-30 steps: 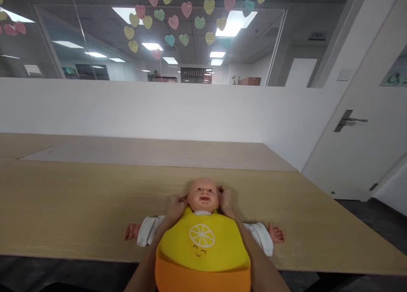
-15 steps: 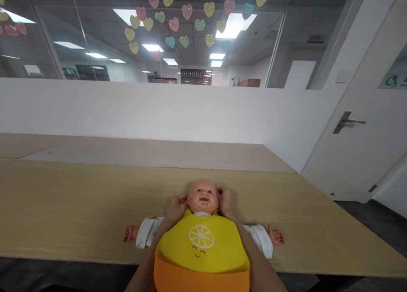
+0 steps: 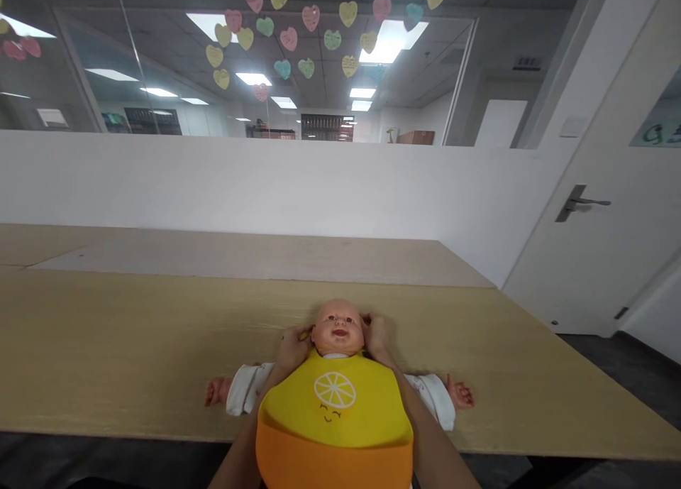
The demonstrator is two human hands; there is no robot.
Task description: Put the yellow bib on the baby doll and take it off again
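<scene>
A baby doll (image 3: 338,327) lies on its back on a pale wooden table (image 3: 133,340), at six o'clock in the view, with its bald head pointing toward twelve. It wears a white garment (image 3: 441,401) with long sleeves, and its arms spread to nine and three o'clock, small palms bare at the ends. Over its chest sits a yellow bib (image 3: 334,425), printed with a white lemon slice above a tiny smiling face; its orange pocket (image 3: 335,464) runs down to the bottom edge of the view.

Two bare forearms reach up from about seven and five o'clock, passing over the doll's sleeves. The left hand (image 3: 294,350) is at eight o'clock from the doll's head, just beside the neck, its fingers curled in on a sliver of yellow — apparently an end of the bib's neckband. The right hand (image 3: 377,338) is at four o'clock from the head, close against its side, with fingers bent behind it — what they hold, if anything, cannot be told.

Beyond the table stands a white wall (image 3: 239,184). Toward twelve o'clock, pink, yellow, green and blue heart-shaped notes (image 3: 311,18) dot a glass pane. At three o'clock is a white door (image 3: 611,276) with a metal handle (image 3: 573,204).
</scene>
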